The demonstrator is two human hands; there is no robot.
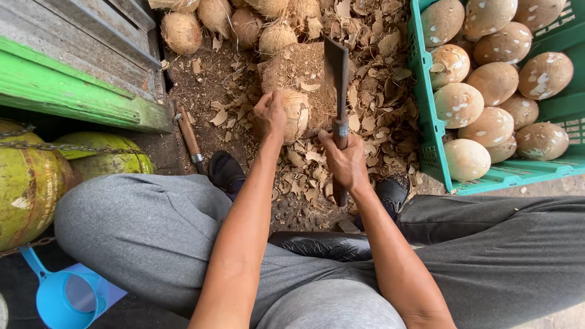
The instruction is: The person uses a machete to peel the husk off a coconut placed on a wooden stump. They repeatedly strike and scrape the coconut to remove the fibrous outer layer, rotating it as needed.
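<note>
My left hand [269,116] grips a pale brown husked coconut [297,114], holding it against a worn wooden chopping block [298,70]. My right hand [346,163] is closed around the wooden handle of a broad cleaver [336,76]. Its dark blade points up and away, just right of the coconut, and overlaps the block. Both forearms reach forward between my knees in grey trousers.
A green plastic crate [431,131] at the right holds several peeled coconuts. Unpeeled husked coconuts [181,31] lie at the top. Husk chips litter the ground. A second knife [190,139] lies to the left. Green coconuts [27,183] and a blue scoop [61,298] sit at the left.
</note>
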